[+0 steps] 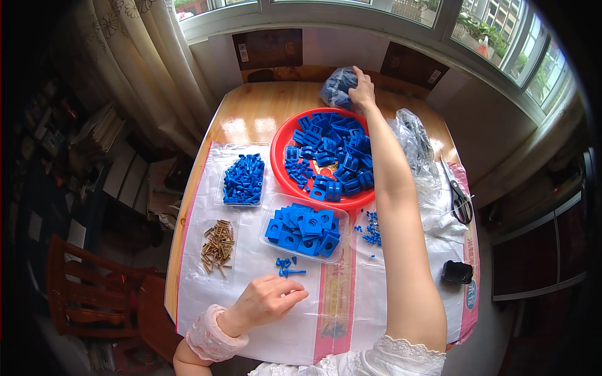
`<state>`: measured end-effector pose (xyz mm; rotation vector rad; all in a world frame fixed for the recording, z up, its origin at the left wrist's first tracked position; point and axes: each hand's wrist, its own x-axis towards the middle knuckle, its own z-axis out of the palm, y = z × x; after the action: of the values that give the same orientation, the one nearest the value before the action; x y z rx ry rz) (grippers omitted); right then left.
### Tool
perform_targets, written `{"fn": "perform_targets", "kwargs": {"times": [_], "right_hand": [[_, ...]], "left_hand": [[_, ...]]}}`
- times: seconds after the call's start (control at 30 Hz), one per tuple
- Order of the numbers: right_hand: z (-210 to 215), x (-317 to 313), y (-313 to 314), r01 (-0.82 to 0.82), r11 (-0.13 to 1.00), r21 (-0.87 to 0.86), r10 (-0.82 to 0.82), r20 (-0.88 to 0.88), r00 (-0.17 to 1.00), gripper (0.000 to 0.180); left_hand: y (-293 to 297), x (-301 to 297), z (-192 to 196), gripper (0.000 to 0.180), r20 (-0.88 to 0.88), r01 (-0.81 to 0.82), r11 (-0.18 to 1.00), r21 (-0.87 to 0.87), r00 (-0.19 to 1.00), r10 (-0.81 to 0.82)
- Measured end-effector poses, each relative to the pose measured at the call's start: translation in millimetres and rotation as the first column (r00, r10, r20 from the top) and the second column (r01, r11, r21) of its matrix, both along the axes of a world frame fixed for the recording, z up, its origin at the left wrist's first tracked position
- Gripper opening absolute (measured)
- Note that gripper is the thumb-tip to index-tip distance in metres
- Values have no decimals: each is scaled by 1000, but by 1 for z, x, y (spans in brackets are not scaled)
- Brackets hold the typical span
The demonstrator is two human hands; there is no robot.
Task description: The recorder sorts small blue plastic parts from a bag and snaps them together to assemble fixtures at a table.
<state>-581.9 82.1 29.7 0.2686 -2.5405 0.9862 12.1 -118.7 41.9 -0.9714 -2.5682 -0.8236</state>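
Observation:
At the far edge of the table my right hand (362,91) grips the side of a clear plastic bag (337,88) with dark blue parts inside. My left hand (269,302) rests palm down near the front, its fingers loosely bent and slightly apart, nothing visible in them. Just beyond it lie a few small blue plastic pieces (290,272). Past those stands a clear tray (343,225) of square blue plates with round holes (304,229). My right arm reaches over the right rim of a red basin (280,164) full of blue plastic parts (332,147).
Blue plastic plugs (243,180) fill a clear tray at left, with brass-coloured screws (217,245) nearer. Tiny blue pieces (371,230) lie partly behind my right arm. Crumpled plastic bags (415,141), scissors (461,202) and a small black object (457,272) are at right; a wooden chair (94,288) stands left.

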Motion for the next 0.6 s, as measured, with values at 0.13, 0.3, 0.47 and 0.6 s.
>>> {"fn": "perform_targets", "kwargs": {"times": [0.13,0.3,0.47,0.6], "right_hand": [[1,37,-56,-57,979,194,53,29,998,76],[-12,38,-59,-57,984,170,-25,446,895,88],[-3,7,-78,32,934,355,-206,463,862,82],[24,10,-77,-138,900,414,-85,478,874,59]], "left_hand": [[-2,6,-2,21,22,-42,999,-10,999,42],[-3,5,1,21,26,-36,999,-35,999,37],[1,1,0,20,-12,0,1000,-28,1000,-1],[0,0,1,23,-8,16,998,-57,1000,-16]]}}
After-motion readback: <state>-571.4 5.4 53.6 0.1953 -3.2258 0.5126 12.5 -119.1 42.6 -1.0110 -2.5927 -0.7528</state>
